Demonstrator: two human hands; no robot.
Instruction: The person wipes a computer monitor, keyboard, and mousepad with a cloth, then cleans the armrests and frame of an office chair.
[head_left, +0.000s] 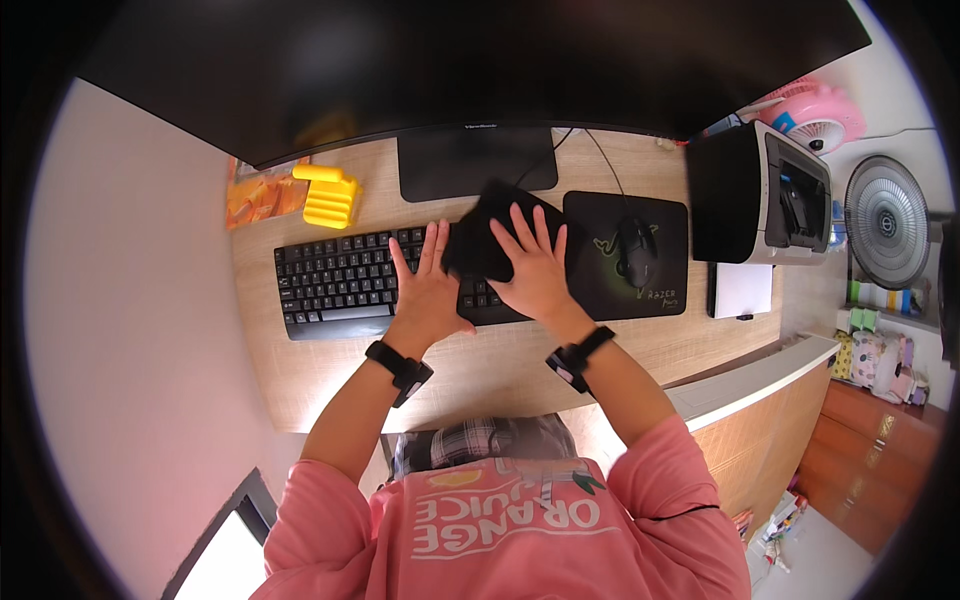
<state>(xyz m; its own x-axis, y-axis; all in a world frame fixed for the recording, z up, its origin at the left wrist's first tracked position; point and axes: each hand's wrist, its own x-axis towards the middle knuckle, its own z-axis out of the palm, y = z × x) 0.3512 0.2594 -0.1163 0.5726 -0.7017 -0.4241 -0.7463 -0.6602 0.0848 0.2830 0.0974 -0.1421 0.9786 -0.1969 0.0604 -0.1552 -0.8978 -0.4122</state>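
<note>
Spread fingers of my right hand lie flat over a black cloth. That cloth covers much of the right part of a black keyboard, and its left edge is blurred. Just left of it, my left hand is on or just above the keyboard, fingers apart and thumb out to the side; contact with the keys cannot be told. A black wired mouse sits on a black Razer mouse pad, right of the cloth. Both wrists wear black bands.
A large dark ViewSonic monitor overhangs the back; its flat black base rests on the wooden desk. A yellow plastic object stands at the left. Rightward are a printer, a white pad and fans.
</note>
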